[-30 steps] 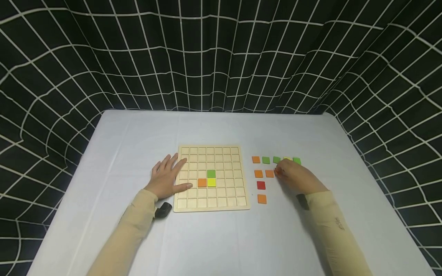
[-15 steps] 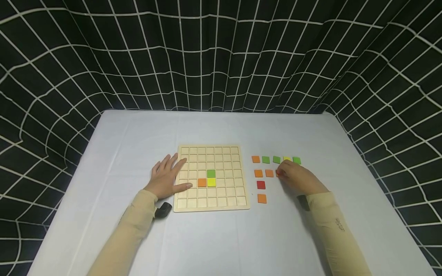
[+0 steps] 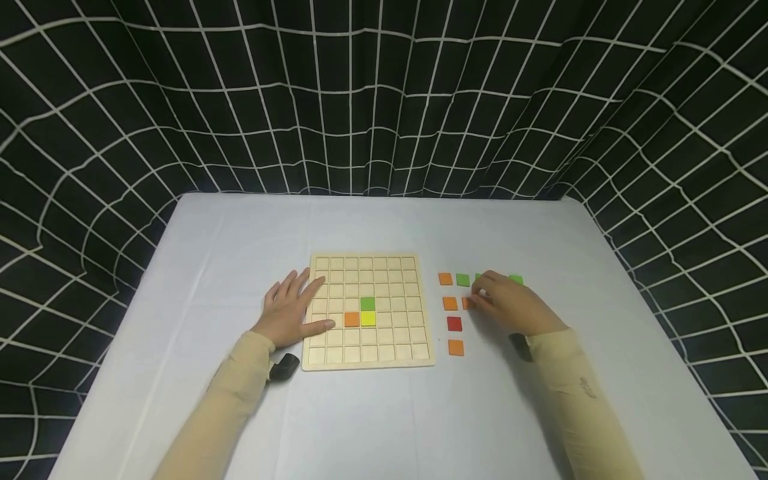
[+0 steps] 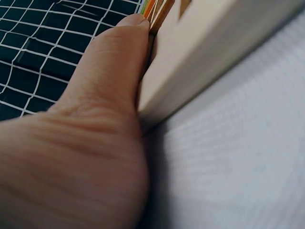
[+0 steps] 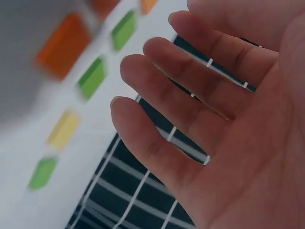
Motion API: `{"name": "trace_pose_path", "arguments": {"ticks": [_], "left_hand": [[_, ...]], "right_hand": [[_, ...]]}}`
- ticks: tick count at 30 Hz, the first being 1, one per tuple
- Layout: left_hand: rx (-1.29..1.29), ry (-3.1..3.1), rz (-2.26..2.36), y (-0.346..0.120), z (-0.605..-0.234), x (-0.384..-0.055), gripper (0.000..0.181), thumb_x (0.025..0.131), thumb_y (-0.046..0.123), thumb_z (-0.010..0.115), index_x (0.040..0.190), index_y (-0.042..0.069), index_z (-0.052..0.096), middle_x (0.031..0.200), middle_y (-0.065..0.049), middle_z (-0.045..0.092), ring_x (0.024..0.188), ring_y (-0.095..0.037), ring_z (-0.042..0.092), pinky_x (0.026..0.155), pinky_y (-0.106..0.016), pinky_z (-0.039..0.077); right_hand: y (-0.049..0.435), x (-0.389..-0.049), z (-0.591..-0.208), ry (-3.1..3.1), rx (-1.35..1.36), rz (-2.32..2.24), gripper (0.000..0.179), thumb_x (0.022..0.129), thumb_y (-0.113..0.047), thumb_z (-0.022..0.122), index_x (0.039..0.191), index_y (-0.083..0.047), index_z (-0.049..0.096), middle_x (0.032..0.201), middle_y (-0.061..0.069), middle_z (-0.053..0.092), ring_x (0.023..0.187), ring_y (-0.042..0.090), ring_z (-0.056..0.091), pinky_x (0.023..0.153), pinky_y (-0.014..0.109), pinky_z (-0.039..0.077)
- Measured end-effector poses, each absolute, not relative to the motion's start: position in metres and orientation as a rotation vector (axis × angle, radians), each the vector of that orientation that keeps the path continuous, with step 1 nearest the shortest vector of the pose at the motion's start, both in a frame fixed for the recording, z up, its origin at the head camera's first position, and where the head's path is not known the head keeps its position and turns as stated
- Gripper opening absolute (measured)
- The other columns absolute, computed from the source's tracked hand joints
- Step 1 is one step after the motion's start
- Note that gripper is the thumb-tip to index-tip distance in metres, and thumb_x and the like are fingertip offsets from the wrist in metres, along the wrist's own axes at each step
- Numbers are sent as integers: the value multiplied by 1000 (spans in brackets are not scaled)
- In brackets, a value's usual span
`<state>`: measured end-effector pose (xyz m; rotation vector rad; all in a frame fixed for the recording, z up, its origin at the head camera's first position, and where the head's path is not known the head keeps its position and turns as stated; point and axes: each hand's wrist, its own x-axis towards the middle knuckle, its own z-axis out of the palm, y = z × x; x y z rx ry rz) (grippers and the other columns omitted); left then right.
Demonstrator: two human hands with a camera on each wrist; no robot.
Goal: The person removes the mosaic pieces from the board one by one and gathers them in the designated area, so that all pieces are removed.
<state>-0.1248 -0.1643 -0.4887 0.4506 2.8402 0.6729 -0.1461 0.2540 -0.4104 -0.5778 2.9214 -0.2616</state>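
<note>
My left hand (image 3: 285, 313) lies spread over the left edge of a pale wooden grid board (image 3: 384, 343). Its thumb rests on the board, close up in the left wrist view. Green (image 3: 367, 303), yellow (image 3: 368, 319) and orange (image 3: 351, 319) tiles sit in the middle cells. To the right of the board, my right hand (image 3: 510, 303) hovers over loose tiles with loosely bent fingers. Its thumb and index finger are by an orange tile (image 3: 466, 303) in the second row. In the right wrist view no tile shows between the fingers, and an orange tile (image 5: 66, 46) lies below them.
Around the right hand lie more tiles: orange (image 3: 445, 279) and green (image 3: 463, 280) at the back, orange (image 3: 450, 304), red (image 3: 455, 324) and orange (image 3: 456, 348) in front. A white cloth (image 3: 360, 427) covers the table. Dark curtains (image 3: 348, 100) with white grid lines surround it.
My right hand has shifted slightly left, from the third tile of the second row to the second, and its fingers have loosened. My left hand has stayed on the board.
</note>
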Motion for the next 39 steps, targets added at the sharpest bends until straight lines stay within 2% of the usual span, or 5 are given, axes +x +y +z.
{"name": "trace_pose_path", "arguments": {"ticks": [4, 9, 14, 29, 39], "left_hand": [[449, 2848, 672, -165, -491, -126, 95, 81, 69, 57, 154, 23, 18, 161, -11, 5, 147, -35, -1, 113, -58, 0], [452, 2860, 658, -165, -494, -126, 95, 80, 71, 56, 154, 24, 17, 161, -11, 5, 147, -35, -1, 113, -58, 1], [470, 2861, 670, -164, -496, -125, 95, 81, 72, 55, 154, 24, 18, 161, -10, 5, 147, -35, -1, 113, -59, 1], [481, 2855, 660, -165, -492, -126, 92, 83, 69, 55, 154, 23, 17, 161, -9, 4, 147, -34, -2, 114, -58, 1], [471, 2856, 667, -167, -494, -126, 93, 82, 71, 54, 154, 24, 18, 162, -10, 4, 147, -35, -1, 113, -58, 1]], "right_hand": [[231, -149, -403, 2934, -767, -306, 14, 91, -19, 63, 101, -10, 66, 100, 2, 64, 90, 17, 60, 81, 38, 54], [201, -157, -401, 2946, -1068, -306, 9, 88, -14, 68, 96, -10, 65, 89, 0, 62, 73, 11, 55, 68, 28, 51], [174, -162, -397, 2917, -1208, -303, 9, 88, -13, 68, 96, -10, 65, 86, -2, 62, 69, 9, 54, 64, 26, 51], [112, -165, -415, 2753, -1236, -271, 9, 90, -13, 65, 99, -14, 66, 93, -5, 61, 80, 9, 57, 75, 25, 51], [87, -162, -423, 2721, -1203, -144, 20, 88, -10, 64, 107, -16, 65, 100, -5, 63, 87, 10, 59, 79, 26, 52]]}}
